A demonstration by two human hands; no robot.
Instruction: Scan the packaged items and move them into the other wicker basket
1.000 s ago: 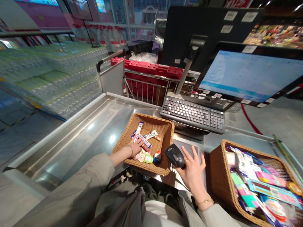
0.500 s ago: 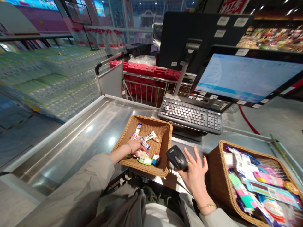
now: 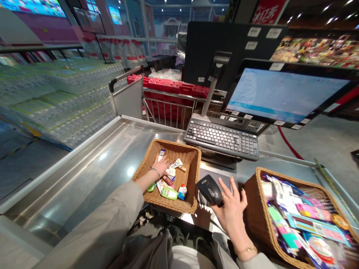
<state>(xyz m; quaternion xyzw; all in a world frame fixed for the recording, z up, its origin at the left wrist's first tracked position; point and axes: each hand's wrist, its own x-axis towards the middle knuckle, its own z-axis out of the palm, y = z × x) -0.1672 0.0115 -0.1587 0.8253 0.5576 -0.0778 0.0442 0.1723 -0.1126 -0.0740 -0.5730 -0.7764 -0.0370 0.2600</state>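
My left hand (image 3: 160, 165) reaches into a small wicker basket (image 3: 193, 179) on the steel counter. Its fingers curl down among several small snack packets (image 3: 169, 186); I cannot make out what they grip. My right hand (image 3: 231, 209) holds a black barcode scanner (image 3: 209, 189) between the two baskets, with the thumb under it and the other fingers spread upward. A larger wicker basket (image 3: 254, 209) packed with several colourful packets stands to the right of that hand.
A black keyboard (image 3: 221, 138) and a lit screen (image 3: 283, 95) stand behind the baskets. The steel counter (image 3: 95, 164) stretches away to the left. A shopping cart (image 3: 168, 101) and stacked bottled water (image 3: 56, 101) lie beyond.
My left hand has shifted deeper into the small basket, toward its far side, stirring the packets. The right hand has kept the scanner in about the same spot.
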